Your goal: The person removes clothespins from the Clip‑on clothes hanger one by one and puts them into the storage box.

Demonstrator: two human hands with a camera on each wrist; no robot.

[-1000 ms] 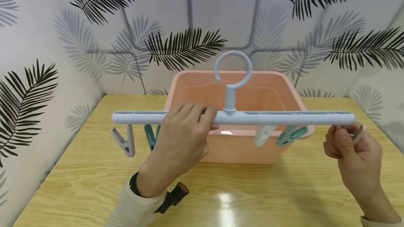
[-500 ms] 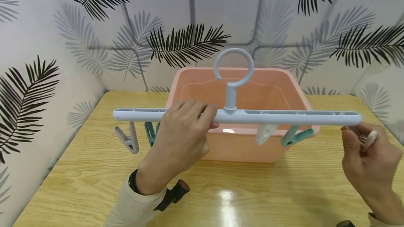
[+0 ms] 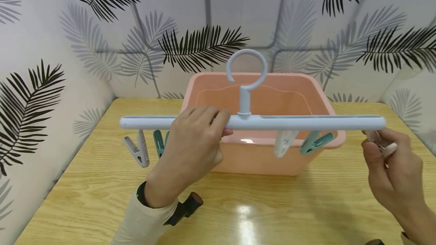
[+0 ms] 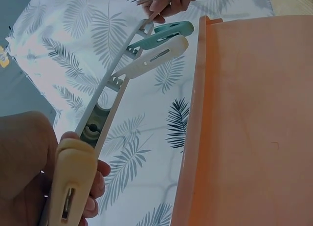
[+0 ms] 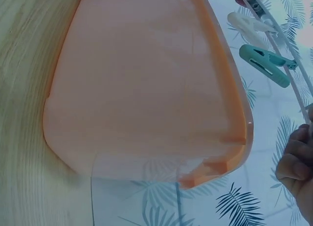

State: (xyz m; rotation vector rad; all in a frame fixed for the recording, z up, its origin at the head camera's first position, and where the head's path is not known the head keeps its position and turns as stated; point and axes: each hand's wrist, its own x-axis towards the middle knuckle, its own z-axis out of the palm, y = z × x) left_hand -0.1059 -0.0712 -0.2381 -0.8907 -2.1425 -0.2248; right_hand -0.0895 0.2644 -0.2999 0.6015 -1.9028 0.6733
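A pale blue clip hanger (image 3: 316, 123) with a round hook is held level over the front of a pink basin. My left hand (image 3: 195, 143) grips its bar just left of the hook. At the bar's right end my right hand (image 3: 395, 169) pinches a whitish clothespin (image 3: 389, 149), its tip up against the underside. Clothespins hang along the bar: a grey one (image 3: 139, 152), a teal one (image 3: 158, 143), a white one (image 3: 284, 143) and another teal one (image 3: 316, 143). The left wrist view shows a cream clothespin (image 4: 73, 182) beside my left hand.
The pink basin (image 3: 259, 163) stands on a wood-grain table (image 3: 112, 196) behind the hanger. A leaf-patterned wall covering (image 3: 293, 18) rises at the back and both sides. A black wrist mount (image 3: 186, 208) sits at my left sleeve.
My right hand moved right with the clothespin, then back left and up to the bar's end. The hanger shifted slightly left and its right end rose. My left hand keeps its grip.
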